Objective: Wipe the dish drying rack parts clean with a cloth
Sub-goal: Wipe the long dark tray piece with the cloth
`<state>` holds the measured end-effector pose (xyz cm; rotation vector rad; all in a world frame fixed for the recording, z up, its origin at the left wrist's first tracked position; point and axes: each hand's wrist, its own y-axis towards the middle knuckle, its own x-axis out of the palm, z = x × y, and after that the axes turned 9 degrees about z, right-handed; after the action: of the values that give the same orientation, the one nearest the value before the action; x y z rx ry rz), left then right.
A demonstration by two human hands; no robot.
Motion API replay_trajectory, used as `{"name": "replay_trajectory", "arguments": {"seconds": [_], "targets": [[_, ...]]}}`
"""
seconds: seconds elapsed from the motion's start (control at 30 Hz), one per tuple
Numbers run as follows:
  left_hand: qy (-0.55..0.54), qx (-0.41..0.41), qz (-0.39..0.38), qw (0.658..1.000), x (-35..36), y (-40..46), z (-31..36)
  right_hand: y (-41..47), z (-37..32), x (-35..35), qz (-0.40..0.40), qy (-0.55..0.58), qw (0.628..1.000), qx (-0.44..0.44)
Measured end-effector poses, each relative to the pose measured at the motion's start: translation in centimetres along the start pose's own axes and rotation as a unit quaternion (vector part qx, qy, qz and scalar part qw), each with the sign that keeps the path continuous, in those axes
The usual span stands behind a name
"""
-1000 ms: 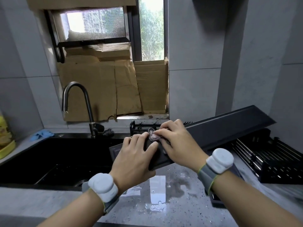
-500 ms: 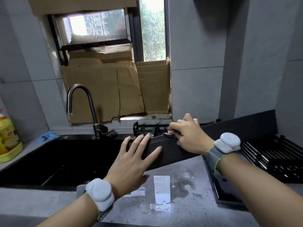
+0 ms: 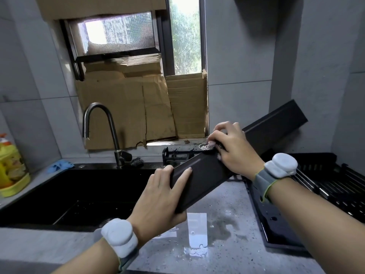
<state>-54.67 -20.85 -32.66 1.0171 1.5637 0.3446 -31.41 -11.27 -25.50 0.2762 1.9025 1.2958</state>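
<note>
Overhead: 2 bare hands work on a long black rack panel (image 3: 209, 175) held slantwise above a speckled grey countertop (image 3: 223, 238), its near-left end low, its far-right end raised toward the grey tiled wall.
Left hand: the left hand (image 3: 158, 198) grips the panel's near-left end, fingers wrapped over the top edge, thumb below; a white wrist device sits behind it.
Right hand: the right hand (image 3: 231, 151) bears down on the panel's upper edge, fingers curled and pinching a small patterned cloth (image 3: 207, 146) against it; only a scrap of the cloth shows past the fingertips.
Panel: tilted, clear of the countertop at both ends as far as can be seen, crossing the right rim of the black sink (image 3: 83, 194).
Rack base: a black slatted dish rack (image 3: 331, 184) lies at the right, on a dark drip tray (image 3: 276, 230) whose near-left corner holds droplets.
Counter: wet patches and a bright window reflection lie just under the panel's low end.
Far side: a curved dark faucet (image 3: 110, 135) stands behind the sink, a small black bracket piece (image 3: 177, 155) to its right, a blue rag (image 3: 61, 166) to its left.
Left edge: a yellow bottle (image 3: 9, 165) sits in a yellow-green dish.
Window: cardboard sheets (image 3: 138, 111) cover the lower panes.
</note>
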Motion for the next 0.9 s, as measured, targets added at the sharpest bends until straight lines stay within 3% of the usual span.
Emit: {"name": "replay_trajectory", "arguments": {"seconds": [0.17, 0.37, 0.53, 0.73, 0.9], "targets": [[-0.009, -0.006, 0.032, 0.999, -1.0, 1.3, 0.5, 0.0, -0.6, -0.9, 0.101, -0.023, 0.993, 0.055], [0.018, 0.019, 0.039, 0.999, -1.7, 2.6, 0.0, 0.1, -3.0, -0.7, 0.041, 0.0, 0.999, 0.02], [0.03, 0.03, 0.023, 0.999, -1.5, 2.4, -0.2, -1.6, -4.5, -0.2, -0.025, 0.046, 0.997, -0.063], [0.021, 0.045, 0.037, 0.998, -1.9, 3.2, 1.0, -0.9, -0.5, -2.5, 0.042, -0.025, 0.998, 0.037], [0.02, 0.039, 0.022, 0.999, -1.2, 3.3, 0.8, -2.1, -4.5, -0.7, 0.003, 0.035, 0.999, 0.0]]}}
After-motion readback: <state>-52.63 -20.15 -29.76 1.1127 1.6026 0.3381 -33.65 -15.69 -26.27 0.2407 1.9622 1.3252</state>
